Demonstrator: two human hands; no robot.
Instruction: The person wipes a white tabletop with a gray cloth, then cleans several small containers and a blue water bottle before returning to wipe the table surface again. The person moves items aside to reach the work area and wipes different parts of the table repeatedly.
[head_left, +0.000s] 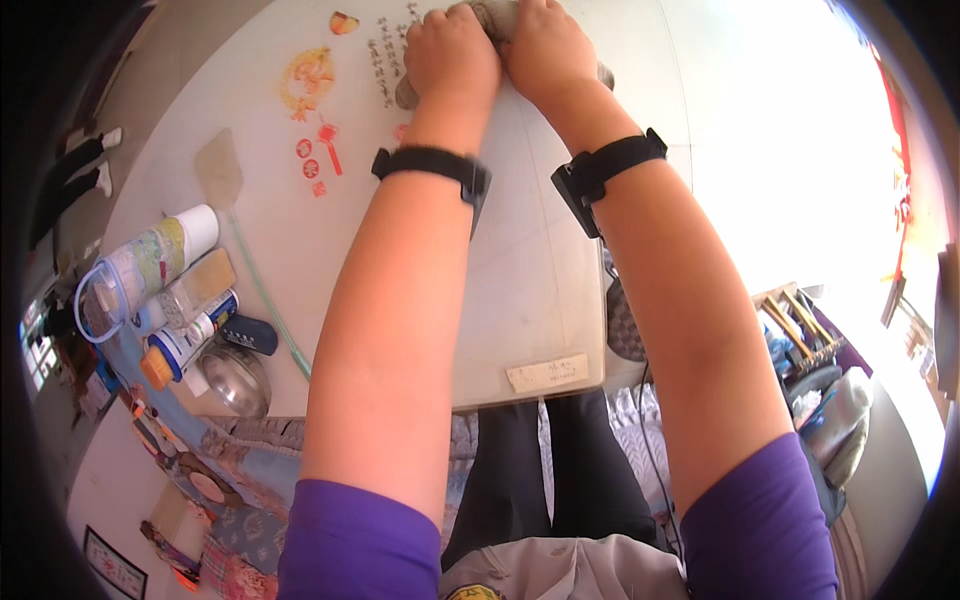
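Both my arms reach forward over a white table (525, 300). At the top edge of the view, my left hand (454, 56) is closed on a grey-brown thing, perhaps cloth (496, 16), that shows between the two hands. Beside it, my right hand (547, 49) has its fingers curled on the same grey-brown thing. Parts of it also stick out left of my left hand and right of my right hand. The fingertips are hidden behind the backs of the hands. Each wrist wears a black strap with a small black device.
At the left stand a patterned cylinder (161, 255), a clear plastic box (199, 285), a dark case (250, 334) and a metal bowl (236, 379). A fly swatter (255, 270) lies nearby. A paper label (547, 373) is at the near edge. A rack (802, 330) with items stands at the right.
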